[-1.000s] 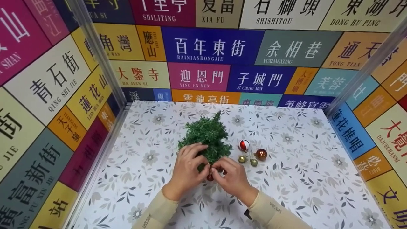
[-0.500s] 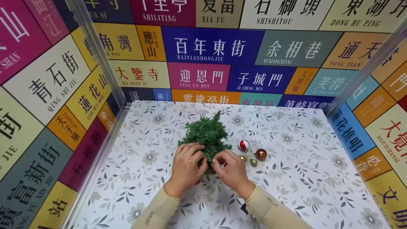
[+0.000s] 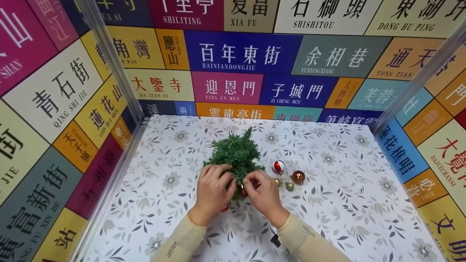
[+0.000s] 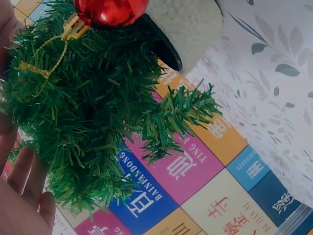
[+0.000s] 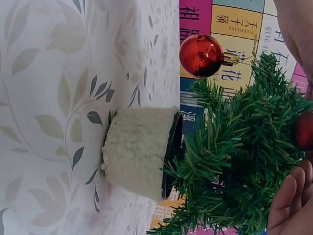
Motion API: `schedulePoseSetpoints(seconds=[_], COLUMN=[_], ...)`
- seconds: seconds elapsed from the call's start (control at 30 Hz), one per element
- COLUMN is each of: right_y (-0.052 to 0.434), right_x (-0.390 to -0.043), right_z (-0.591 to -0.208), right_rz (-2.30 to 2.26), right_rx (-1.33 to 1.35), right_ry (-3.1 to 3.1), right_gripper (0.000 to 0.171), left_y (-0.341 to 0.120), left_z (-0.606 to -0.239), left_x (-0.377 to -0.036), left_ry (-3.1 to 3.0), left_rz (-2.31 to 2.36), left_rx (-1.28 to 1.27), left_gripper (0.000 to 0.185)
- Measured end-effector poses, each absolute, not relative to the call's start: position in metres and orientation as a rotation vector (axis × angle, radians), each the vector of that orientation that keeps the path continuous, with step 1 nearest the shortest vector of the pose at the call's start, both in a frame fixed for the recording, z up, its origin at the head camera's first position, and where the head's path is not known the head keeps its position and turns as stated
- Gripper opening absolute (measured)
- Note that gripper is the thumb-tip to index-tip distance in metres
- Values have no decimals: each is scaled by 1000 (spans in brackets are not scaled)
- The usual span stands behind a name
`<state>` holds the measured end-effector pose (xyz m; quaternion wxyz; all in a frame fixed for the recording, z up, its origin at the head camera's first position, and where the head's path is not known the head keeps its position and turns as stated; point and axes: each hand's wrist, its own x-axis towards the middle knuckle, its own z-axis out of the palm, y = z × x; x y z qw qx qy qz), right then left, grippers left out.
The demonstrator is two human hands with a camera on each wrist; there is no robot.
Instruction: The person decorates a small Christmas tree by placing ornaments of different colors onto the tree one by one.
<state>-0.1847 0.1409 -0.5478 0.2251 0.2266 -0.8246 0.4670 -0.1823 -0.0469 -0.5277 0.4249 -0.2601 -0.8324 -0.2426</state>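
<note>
A small artificial Christmas tree (image 3: pixel 236 149) stands on the table, its pale fuzzy pot (image 5: pixel 139 152) visible in the right wrist view. My left hand (image 3: pixel 215 189) is at its near left side, thumb and index finger curled at a branch, their tips hidden by foliage. From the tree's near side hangs a shiny red bauble (image 4: pixel 111 9) on a gold string, partly visible below my left hand. At the near right side my right hand (image 3: pixel 264 193) pinches at a second red bauble (image 5: pixel 304 131) against the branches. Its fingertips are partly hidden in the wrist view.
Right of the tree lie a red-and-white bauble (image 3: pixel 279 166), a copper bauble (image 3: pixel 298 177) and small gold baubles (image 3: pixel 289 186). The table wears a leaf-patterned white cloth (image 3: pixel 338 207). Walls with coloured sign panels (image 3: pixel 244 52) stand behind and at both sides.
My right hand has shifted up and slightly right, lifting the second red bauble from below the tree's edge into the branches. The hands are farther apart, and the hanging bauble shows below my left hand.
</note>
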Motion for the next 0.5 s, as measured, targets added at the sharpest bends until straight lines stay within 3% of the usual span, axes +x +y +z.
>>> schedulePoseSetpoints(seconds=[0.5], right_y=[143], right_x=[-179], right_z=[-547], right_rz=[1058], right_rx=[703], right_ry=[-2463], right_gripper=[19], left_y=[-53], left_z=[-532], left_x=[-182], left_ry=[-2141], left_rz=[-549], left_rx=[-758], left_gripper=[8])
